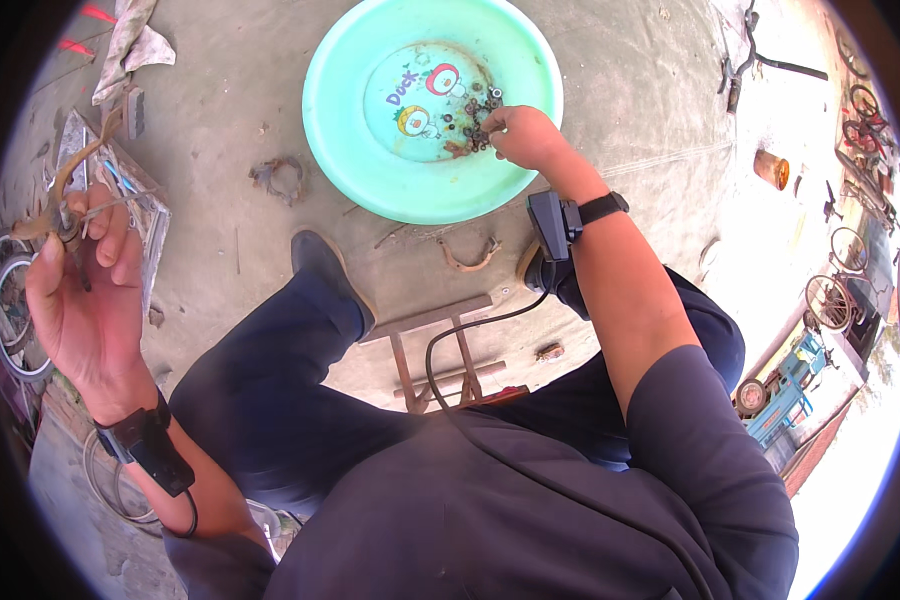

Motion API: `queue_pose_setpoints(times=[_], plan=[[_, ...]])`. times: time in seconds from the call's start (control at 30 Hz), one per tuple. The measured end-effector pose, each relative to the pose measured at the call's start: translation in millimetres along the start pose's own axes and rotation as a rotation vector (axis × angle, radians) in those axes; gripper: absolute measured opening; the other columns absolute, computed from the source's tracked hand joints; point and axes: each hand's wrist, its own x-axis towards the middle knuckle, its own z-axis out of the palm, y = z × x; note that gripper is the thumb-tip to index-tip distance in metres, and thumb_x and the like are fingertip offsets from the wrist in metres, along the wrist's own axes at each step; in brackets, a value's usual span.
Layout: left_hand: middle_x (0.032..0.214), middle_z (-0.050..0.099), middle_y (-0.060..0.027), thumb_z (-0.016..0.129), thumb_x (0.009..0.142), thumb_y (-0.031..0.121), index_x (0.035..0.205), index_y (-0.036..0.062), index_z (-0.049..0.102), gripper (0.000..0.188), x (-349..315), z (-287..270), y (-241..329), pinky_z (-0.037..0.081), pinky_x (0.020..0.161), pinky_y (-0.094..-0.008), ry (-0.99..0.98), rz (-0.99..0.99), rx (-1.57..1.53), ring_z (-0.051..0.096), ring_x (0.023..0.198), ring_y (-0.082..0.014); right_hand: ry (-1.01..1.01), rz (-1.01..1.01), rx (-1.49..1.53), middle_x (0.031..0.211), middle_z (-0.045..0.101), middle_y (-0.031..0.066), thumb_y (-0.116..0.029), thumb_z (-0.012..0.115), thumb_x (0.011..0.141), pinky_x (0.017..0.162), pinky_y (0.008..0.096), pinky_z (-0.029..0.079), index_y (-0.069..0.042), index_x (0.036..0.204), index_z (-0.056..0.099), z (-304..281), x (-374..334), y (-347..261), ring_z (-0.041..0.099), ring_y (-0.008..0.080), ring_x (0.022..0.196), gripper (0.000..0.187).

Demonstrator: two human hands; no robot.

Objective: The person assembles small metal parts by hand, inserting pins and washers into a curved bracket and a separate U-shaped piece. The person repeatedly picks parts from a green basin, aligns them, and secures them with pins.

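My left hand (82, 285) is raised at the far left, fingers closed on a rusty curved metal part (68, 185) with a thin rod sticking out of it. My right hand (525, 135) reaches into a turquoise plastic basin (345, 150) on the concrete ground. Its fingertips pinch among a heap of small dark nuts and washers (475, 118) lying in the basin's bottom. Whether a piece is held between the fingers is hidden. Both wrists carry black strapped devices.
A rusty metal stool frame (440, 350) stands between my legs. A rusty ring-shaped part (280, 178) and a curved scrap (470, 258) lie on the ground. A tray of tools (120, 185) sits left; bicycle wheels (15, 310) far left; bicycles and a cart at right.
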Motion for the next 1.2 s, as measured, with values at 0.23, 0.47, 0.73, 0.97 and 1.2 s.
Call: queue_pose_setpoints(times=[0.23, 0.47, 0.73, 0.97, 1.2], plan=[[0.097, 0.038, -0.0076, 0.064, 0.089, 0.014, 0.115, -0.0039, 0.045, 0.037, 5.2, -17.7, 4.8, 0.036, 0.068, -0.0272, 0.075, -0.003, 0.021, 0.039, 0.081, -0.0158, 0.121, -0.110, -0.444, 0.137, 0.056, 0.0167, -0.011, 0.058, 0.082, 0.097, 0.0415, 0.050, -0.008, 0.124, 0.065, 35.1, 38.9, 32.4, 0.060, 0.0320, 0.117, 0.042], [0.099, 0.036, -0.0086, 0.065, 0.088, 0.012, 0.115, -0.0046, 0.045, 0.038, 12.9, -25.2, 6.8, 0.036, 0.069, -0.0271, 0.122, 0.002, 0.026, 0.038, 0.082, -0.0160, -0.001, -0.036, -0.325, 0.116, 0.068, 0.0191, -0.013, 0.059, 0.082, 0.092, 0.0429, 0.052, -0.007, 0.110, 0.071, 43.1, 48.8, 30.5, 0.065, 0.0344, 0.105, 0.031], [0.101, 0.036, -0.0092, 0.066, 0.087, 0.010, 0.116, -0.0060, 0.046, 0.038, 18.9, -26.9, 6.9, 0.035, 0.072, -0.0276, 0.121, 0.000, 0.005, 0.038, 0.083, -0.0167, 0.162, 0.135, -0.202, 0.109, 0.070, 0.0173, -0.012, 0.055, 0.085, 0.089, 0.0433, 0.053, -0.010, 0.113, 0.070, 39.4, 76.2, 29.4, 0.066, 0.0351, 0.103, 0.032], [0.103, 0.037, -0.0099, 0.064, 0.089, 0.011, 0.117, -0.0070, 0.046, 0.038, 22.2, -28.6, 6.3, 0.036, 0.075, -0.0281, 0.133, 0.007, 0.036, 0.037, 0.085, -0.0169, 0.248, 0.045, 0.062, 0.092, 0.072, 0.0181, -0.017, 0.059, 0.086, 0.078, 0.0421, 0.054, -0.009, 0.115, 0.069, 34.0, 80.2, 33.6, 0.069, 0.0330, 0.085, 0.031], [0.105, 0.038, -0.0104, 0.063, 0.090, 0.012, 0.118, -0.0075, 0.046, 0.038, 24.7, -29.3, 7.5, 0.036, 0.074, -0.0285, 0.131, 0.010, 0.078, 0.038, 0.086, -0.0169, 0.295, 0.087, -0.200, 0.091, 0.071, 0.0173, -0.018, 0.063, 0.086, 0.078, 0.0442, 0.054, -0.007, 0.100, 0.067, 45.1, 89.1, 36.7, 0.068, 0.0354, 0.088, 0.019]])
